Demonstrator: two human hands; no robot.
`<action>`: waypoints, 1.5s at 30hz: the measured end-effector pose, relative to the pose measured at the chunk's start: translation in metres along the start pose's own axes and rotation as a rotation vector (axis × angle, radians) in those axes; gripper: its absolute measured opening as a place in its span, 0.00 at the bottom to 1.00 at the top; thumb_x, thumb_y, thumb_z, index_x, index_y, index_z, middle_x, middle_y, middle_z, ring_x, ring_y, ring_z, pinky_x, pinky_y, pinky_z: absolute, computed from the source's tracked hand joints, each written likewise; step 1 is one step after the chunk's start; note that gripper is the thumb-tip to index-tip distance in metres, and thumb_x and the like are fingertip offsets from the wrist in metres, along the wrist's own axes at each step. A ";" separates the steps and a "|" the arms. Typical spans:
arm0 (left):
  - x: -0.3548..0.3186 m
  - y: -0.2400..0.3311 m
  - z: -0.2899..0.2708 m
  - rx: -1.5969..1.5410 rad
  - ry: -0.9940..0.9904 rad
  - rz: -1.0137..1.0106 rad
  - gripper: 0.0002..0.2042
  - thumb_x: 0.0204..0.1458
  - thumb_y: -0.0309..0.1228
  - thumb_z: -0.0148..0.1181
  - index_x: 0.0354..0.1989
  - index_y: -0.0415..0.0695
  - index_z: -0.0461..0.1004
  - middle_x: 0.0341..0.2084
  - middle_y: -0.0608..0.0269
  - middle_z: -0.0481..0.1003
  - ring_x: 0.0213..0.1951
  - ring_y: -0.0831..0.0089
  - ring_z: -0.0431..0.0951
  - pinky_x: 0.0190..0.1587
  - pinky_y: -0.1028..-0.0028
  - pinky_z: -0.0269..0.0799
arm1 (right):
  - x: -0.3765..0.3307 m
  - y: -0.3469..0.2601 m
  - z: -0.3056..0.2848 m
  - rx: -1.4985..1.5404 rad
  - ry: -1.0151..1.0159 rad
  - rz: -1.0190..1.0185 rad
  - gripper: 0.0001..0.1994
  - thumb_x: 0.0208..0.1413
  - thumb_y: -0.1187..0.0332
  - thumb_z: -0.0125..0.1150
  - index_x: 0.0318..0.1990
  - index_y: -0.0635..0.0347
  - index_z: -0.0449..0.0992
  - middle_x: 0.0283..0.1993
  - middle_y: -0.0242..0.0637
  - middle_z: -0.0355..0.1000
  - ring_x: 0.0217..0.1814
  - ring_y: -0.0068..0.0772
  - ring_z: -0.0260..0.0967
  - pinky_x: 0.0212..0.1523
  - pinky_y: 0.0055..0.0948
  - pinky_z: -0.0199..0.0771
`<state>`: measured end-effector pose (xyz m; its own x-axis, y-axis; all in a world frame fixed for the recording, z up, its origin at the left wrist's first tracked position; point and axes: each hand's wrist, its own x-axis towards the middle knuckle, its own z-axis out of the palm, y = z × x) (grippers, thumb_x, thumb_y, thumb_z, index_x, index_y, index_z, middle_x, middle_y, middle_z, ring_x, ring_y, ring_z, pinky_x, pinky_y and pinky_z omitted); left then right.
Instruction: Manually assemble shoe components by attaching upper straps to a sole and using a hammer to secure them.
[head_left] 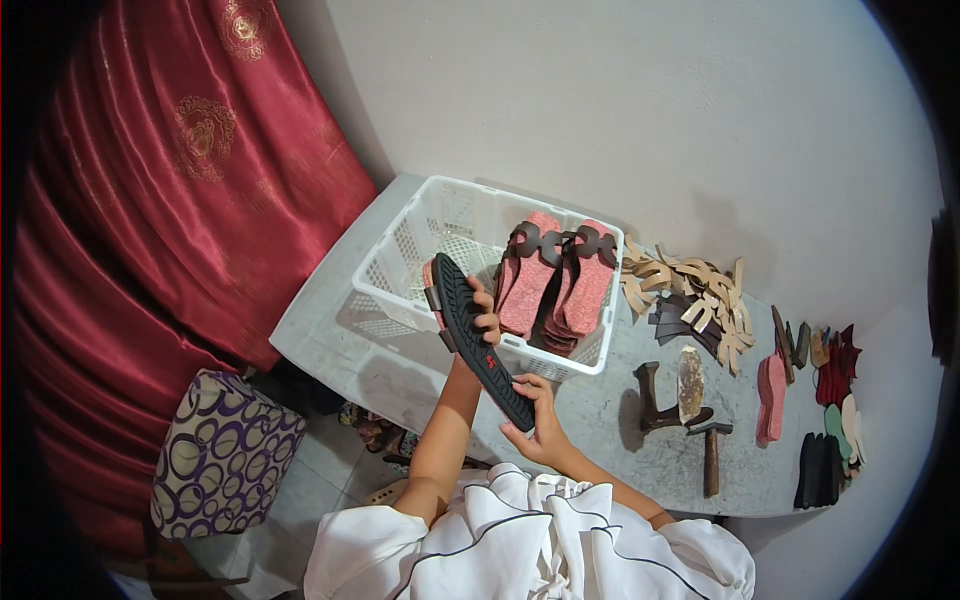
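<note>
Between my hands is a sandal (pixel 475 335), its black ribbed sole facing up toward me with a small red mark on it. Pink upper and dark strap pieces show along its left edge. My left hand (pixel 485 312) wraps round it from beneath, fingers curling over the right edge. At the lower end my right hand (pixel 540 425) grips the sole, thumb on its edge. Just beyond stands a white plastic basket (pixel 400 309), where stacked pink sandals (pixel 530 293) with dark brown straps fill the right side. Part of the held sandal overlaps the basket's near rim.
The grey table (pixel 330 300) carries beige strap pieces (pixel 700 285) and dark ones (pixel 683 322) right of the basket. Nearer lie an iron shoe anvil (pixel 655 405), a hammer (pixel 711 460) and pink soles (pixel 770 397). A red curtain (pixel 170 250) hangs left, above a patterned cushion-like item (pixel 225 455).
</note>
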<state>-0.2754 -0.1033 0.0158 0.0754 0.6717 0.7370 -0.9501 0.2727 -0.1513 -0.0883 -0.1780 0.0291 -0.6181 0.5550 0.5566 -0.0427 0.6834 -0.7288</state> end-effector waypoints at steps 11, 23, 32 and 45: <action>0.063 0.068 0.048 1.099 0.573 0.190 0.12 0.54 0.29 0.50 0.47 0.44 0.64 0.40 0.64 0.72 0.39 0.74 0.74 0.39 0.74 0.73 | 0.069 0.018 0.018 0.385 -0.147 0.471 0.24 0.58 0.65 0.48 0.59 0.64 0.51 0.47 0.46 0.65 0.46 0.28 0.65 0.43 0.25 0.66; 0.098 0.187 -0.058 1.521 1.024 -0.071 0.22 0.46 0.27 0.62 0.48 0.40 0.62 0.41 0.61 0.69 0.44 0.71 0.71 0.46 0.71 0.69 | 0.092 0.073 -0.022 0.308 0.133 0.474 0.16 0.56 0.71 0.49 0.51 0.65 0.61 0.50 0.45 0.62 0.54 0.36 0.62 0.53 0.29 0.63; 0.059 0.208 -0.135 1.339 1.159 -0.466 0.23 0.46 0.27 0.61 0.50 0.37 0.59 0.41 0.61 0.69 0.44 0.70 0.71 0.45 0.70 0.70 | 0.089 0.083 -0.018 -0.272 0.055 0.200 0.16 0.50 0.72 0.54 0.47 0.66 0.65 0.52 0.48 0.60 0.53 0.49 0.61 0.51 0.35 0.64; 0.001 0.224 -0.179 1.551 1.306 -0.478 0.17 0.48 0.28 0.60 0.44 0.41 0.62 0.35 0.63 0.68 0.38 0.75 0.70 0.39 0.74 0.69 | 0.095 0.084 -0.009 -0.542 0.019 0.221 0.21 0.46 0.70 0.57 0.49 0.66 0.65 0.53 0.52 0.59 0.58 0.55 0.55 0.58 0.44 0.57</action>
<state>-0.4336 0.0818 -0.1348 -0.2031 0.9125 -0.3552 -0.1547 0.3282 0.9318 -0.1434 -0.0637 0.0239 -0.5520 0.7172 0.4253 0.4968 0.6925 -0.5230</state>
